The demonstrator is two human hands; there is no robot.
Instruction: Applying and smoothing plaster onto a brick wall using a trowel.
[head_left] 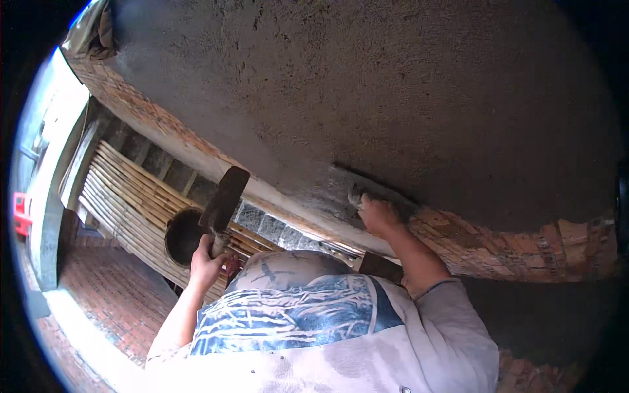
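Observation:
My right hand (381, 217) is closed round the handle of a plastering trowel (373, 182), whose long flat blade lies against the wet grey plaster (367, 98) on the wall, just above a strip of bare brick (504, 252). In my left hand (207, 263) is a hand trowel (225, 196) with a broad dark blade and a pale handle. Its blade points up and away from me, apart from the wall. Right beside that hand is a round dark bucket (171, 243), partly hidden behind the trowel and fingers.
A platform of bamboo poles (121, 187) runs below on the left, with grey blocks (177, 175) past it. Further down stands a red brick wall (118, 281). A red object (21, 214) shows at the far left rim. My shirt (295, 314) fills the lower middle.

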